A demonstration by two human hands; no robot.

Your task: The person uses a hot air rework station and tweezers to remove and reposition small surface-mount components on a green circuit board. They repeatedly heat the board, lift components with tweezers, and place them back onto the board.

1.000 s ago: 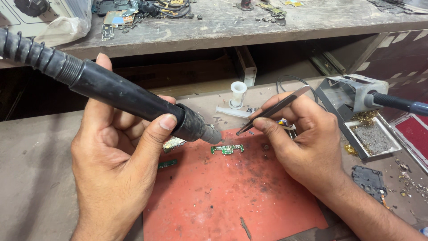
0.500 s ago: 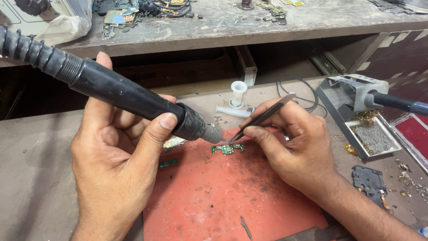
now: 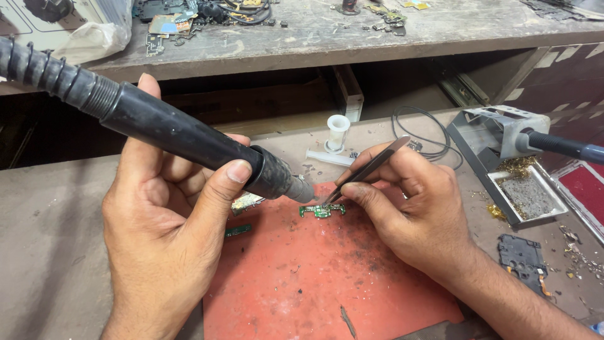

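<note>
Two hands over red mat (image 3: 296, 277): left hand (image 3: 170, 233) gripping hot-air wand (image 3: 182, 135), nozzle pointing right and down; right hand (image 3: 415, 208) pinching tweezers (image 3: 368, 169), tips down-left. Small green board (image 3: 322, 211) at mat's far edge, long axis left-right, between nozzle and tips. Stand (image 3: 503, 157) far right, spool (image 3: 338, 132) beyond.

Circuit board (image 3: 322, 211) on mat (image 3: 302, 277); nozzle (image 3: 301, 190) left, tweezers (image 3: 365, 170) right.
</note>
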